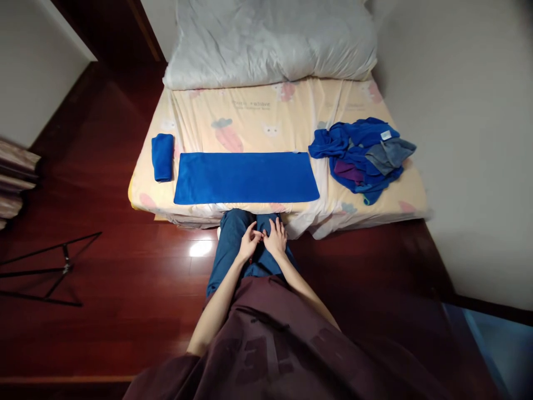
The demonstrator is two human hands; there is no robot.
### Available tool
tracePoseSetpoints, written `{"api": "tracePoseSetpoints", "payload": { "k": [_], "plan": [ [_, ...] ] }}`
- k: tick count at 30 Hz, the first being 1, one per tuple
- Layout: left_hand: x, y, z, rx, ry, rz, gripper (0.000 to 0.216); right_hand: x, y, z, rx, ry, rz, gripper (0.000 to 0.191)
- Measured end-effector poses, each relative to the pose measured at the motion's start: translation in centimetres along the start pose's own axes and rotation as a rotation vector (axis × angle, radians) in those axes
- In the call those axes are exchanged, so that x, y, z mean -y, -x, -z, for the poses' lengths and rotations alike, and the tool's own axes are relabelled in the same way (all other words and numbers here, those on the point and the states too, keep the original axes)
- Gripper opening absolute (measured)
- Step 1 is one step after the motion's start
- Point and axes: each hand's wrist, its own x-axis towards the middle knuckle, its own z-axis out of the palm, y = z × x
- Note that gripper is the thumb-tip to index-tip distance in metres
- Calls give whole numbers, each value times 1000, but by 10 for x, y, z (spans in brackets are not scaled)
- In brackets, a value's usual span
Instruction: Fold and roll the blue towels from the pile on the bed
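My left hand [250, 243] hovers over or rests on my lap in front of the bed edge, fingers loosely bent and apart, holding nothing. Beside it, my right hand [276, 239] has its fingers spread above my trousers, also with nothing in it. The two thumbs come close together; whether they touch is unclear. Just beyond both hands, a blue towel [247, 178] lies flat in a long strip along the bed's near edge. To its left sits a small folded blue towel [162, 158]. On the right is a crumpled heap of blue, grey and purple cloths [362, 153].
A bed [200, 119] with a patterned cream sheet stands ahead, a rolled grey-white quilt [270, 44] at its back. Black tripod legs [64, 269] stand on the dark red floor at left, near a curtain [16, 178]. A wall [470, 139] borders the right side.
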Motion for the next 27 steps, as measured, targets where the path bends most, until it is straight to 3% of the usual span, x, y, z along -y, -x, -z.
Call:
{"api": "tracePoseSetpoints", "payload": {
  "k": [3,6,12,20,25,27],
  "plan": [
    [-8,-15,3,5,217,102,80,1,-3,-1,17,30,1,62],
    [-20,-35,2,-6,423,129,84,3,-3,-3,13,48,16,63],
    [-33,-68,-9,15,623,199,60,8,-3,-8,-5,48,44,60],
    [-37,-87,-13,-33,784,171,21,18,-1,-11,59,54,85,60],
    [-39,-93,-15,-64,843,195,5,13,-5,0,-41,-198,129,41],
    [-39,-97,-16,-79,878,211,16,13,-20,17,-97,-308,200,35]
  ]
}}
